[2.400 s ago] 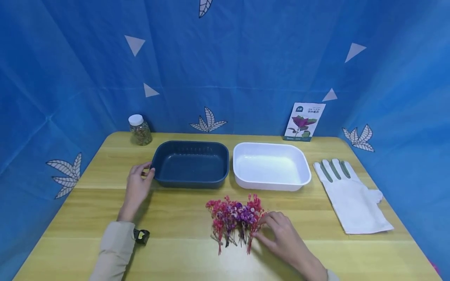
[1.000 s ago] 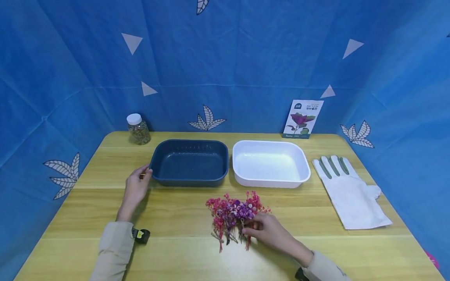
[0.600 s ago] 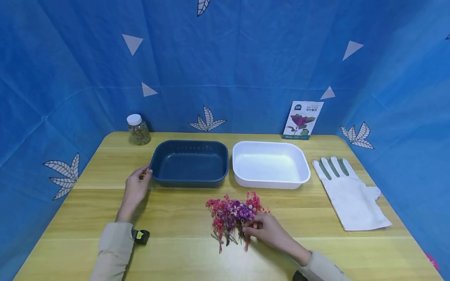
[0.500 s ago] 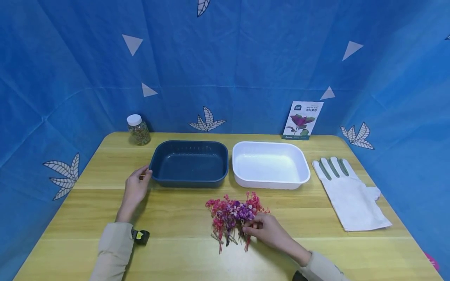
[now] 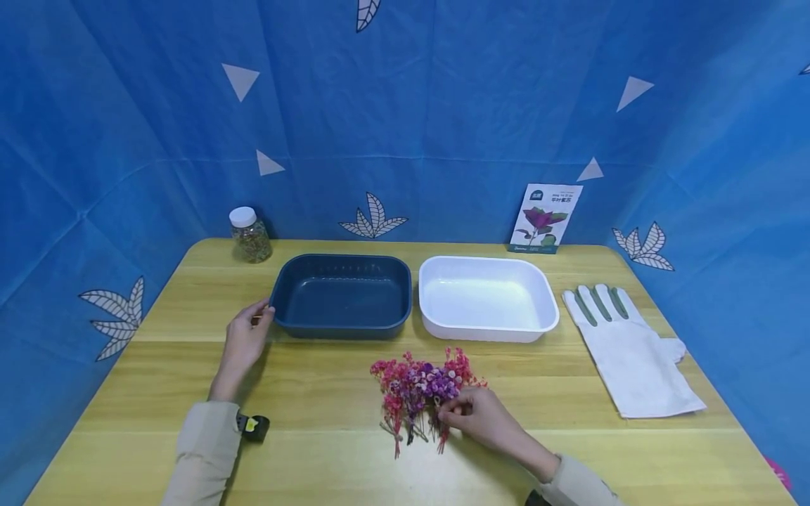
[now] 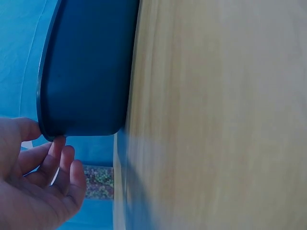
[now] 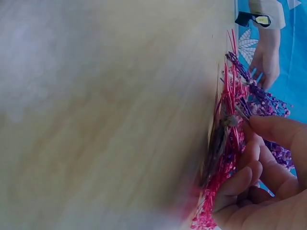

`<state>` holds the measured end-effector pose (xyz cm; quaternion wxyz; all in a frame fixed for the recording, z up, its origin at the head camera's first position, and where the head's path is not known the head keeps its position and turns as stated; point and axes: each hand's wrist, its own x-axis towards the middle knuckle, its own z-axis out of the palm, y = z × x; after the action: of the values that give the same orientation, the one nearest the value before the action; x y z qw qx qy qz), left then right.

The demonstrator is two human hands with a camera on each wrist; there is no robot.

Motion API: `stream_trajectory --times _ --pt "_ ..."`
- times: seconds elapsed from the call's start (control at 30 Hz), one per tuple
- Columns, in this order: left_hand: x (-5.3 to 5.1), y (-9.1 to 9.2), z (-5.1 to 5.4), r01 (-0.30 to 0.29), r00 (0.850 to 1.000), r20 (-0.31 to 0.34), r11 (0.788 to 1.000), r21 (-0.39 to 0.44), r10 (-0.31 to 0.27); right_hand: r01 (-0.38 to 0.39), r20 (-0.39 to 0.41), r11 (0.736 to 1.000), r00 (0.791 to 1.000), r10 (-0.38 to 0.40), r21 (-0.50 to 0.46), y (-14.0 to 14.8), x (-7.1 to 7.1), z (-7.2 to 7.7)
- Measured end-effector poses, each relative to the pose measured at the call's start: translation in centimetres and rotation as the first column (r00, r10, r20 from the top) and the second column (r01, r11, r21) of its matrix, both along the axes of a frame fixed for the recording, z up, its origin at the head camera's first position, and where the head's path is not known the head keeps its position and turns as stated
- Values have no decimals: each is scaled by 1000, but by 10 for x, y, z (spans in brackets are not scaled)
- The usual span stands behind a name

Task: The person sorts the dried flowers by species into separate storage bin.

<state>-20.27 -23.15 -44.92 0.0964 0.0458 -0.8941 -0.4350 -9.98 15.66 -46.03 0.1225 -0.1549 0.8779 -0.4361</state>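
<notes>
My left hand (image 5: 245, 343) pinches the left rim of a dark blue plastic basin (image 5: 344, 302), which stands on the table. In the left wrist view, the thumb is on top of the basin's (image 6: 88, 72) rim and a fingertip is underneath. Small bunches of pink and purple dried flowers (image 5: 394, 400) lie side by side in front of the basins. With thumb and index finger, my right hand (image 5: 486, 419) pinches the tied stems of a purple dried flower bunch (image 5: 441, 383) near its twine. Those stems are partly hidden by the fingers in the right wrist view.
A white basin (image 5: 487, 302) stands right of the blue one. At the back left is a white-lidded jar (image 5: 254, 240) of dried bits. A flower-printed packet (image 5: 543, 221) leans on the blue cloth. White gloves (image 5: 633, 365) with green stripes lie at the right.
My right hand has moved slightly left, from the rightmost pink bunch to the purple one, and has closed finger and thumb on its stems. My left hand stays at the blue basin's rim.
</notes>
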Motion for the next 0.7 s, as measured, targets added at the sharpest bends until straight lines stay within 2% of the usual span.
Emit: stream_trajectory --times 0.17,0.43,0.7 --pt "-1 0 1 -5 1000 -4 1000 -4 5 6 -32 1000 999 -7 -30 0 3 3" --pt "-2 0 1 -10 1000 17 1000 7 10 39 -61 999 997 -40 -11 2 7 8" --pt "-2 0 -1 -2 1000 14 1000 0 2 57 -85 998 995 -58 -16 7 4 17"
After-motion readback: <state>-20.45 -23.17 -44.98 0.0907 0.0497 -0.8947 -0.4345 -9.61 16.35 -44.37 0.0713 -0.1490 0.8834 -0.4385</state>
